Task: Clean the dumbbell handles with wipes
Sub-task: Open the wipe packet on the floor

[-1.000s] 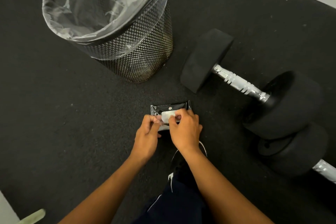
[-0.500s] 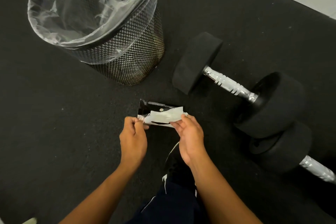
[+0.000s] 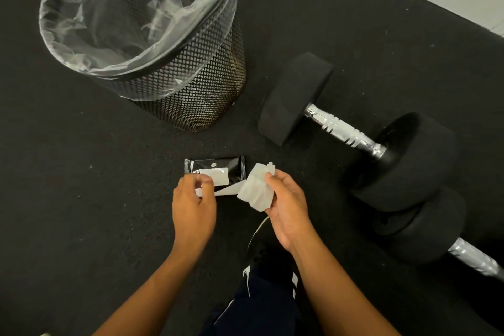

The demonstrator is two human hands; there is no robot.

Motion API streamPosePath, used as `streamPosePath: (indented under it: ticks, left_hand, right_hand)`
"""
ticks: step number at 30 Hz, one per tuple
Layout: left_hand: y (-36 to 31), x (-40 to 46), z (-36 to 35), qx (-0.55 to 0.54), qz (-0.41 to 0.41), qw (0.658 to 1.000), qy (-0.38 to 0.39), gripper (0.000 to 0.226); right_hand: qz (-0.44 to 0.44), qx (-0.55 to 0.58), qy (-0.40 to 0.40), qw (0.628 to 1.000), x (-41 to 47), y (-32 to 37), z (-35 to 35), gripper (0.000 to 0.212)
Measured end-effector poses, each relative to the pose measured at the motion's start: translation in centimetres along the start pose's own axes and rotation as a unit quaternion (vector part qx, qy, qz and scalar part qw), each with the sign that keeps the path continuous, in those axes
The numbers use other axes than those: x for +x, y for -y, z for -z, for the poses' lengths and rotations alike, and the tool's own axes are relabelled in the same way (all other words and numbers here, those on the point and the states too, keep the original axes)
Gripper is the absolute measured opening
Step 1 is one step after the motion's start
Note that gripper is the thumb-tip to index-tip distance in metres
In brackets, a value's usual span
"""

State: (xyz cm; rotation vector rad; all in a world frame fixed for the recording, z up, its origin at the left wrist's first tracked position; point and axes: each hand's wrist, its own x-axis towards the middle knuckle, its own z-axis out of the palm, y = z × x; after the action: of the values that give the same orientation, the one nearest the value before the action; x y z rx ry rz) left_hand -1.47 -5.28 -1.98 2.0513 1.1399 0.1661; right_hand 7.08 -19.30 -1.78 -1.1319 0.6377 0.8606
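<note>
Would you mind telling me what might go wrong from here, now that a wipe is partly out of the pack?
1. The wipe in the right hand still trails a strip to the left hand; it may tear or drag out another.
2. The pack lies with its flap open, so the remaining wipes may dry out.
3. The nearer dumbbell handle runs off-frame and might get skipped.
</note>
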Motion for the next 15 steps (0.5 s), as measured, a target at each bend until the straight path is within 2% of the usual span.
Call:
streamPosePath:
  ticks: [1,3,4,6,8,10,12,13,15]
  left_hand:
    - [0.9,0.0,-0.4,0.073,-0.061,0.995,0.022,0.016]
    - [3.1,-0.2,-1.5,0.230,-0.161,0.953,0.113,0.044]
    - [4.0,-0.4,-1.9,0.274,-0.185,0.931,0.153,0.057]
    - [4.7,-0.7,-2.3,0.323,-0.200,0.907,0.184,0.067]
    - [4.0,-0.8,-2.3,0.324,-0.188,0.913,0.165,0.066]
    - [1.6,-0.6,-1.5,0.253,-0.141,0.946,0.147,0.059]
    - [-0.9,-0.2,-0.7,0.092,-0.072,0.980,0.160,0.044]
    - [-2.3,-0.1,-0.2,0.003,-0.029,0.981,0.194,0.039]
    - [-5.1,0.0,0.7,-0.153,0.048,0.947,0.277,0.042]
  right_hand:
    - [0.000,0.001,0.006,1.000,0.0,0.1,0.1,0.018]
    - [0.001,0.004,0.018,1.000,-0.1,0.3,0.2,0.026]
    - [-0.001,0.002,0.025,1.000,-0.1,0.4,0.2,0.029]
    - [-0.001,-0.010,0.034,0.999,-0.3,0.6,0.2,0.028]
    - [0.005,-0.026,0.041,0.999,-0.5,0.7,0.3,0.025]
    - [0.007,-0.033,0.042,0.999,-1.0,1.0,0.4,0.024]
    - [0.010,-0.030,0.046,0.998,-1.5,1.4,0.5,0.027]
    - [0.013,-0.022,0.048,0.999,-1.9,1.7,0.7,0.029]
    - [0.025,-0.008,0.048,0.999,-2.8,2.4,1.0,0.033]
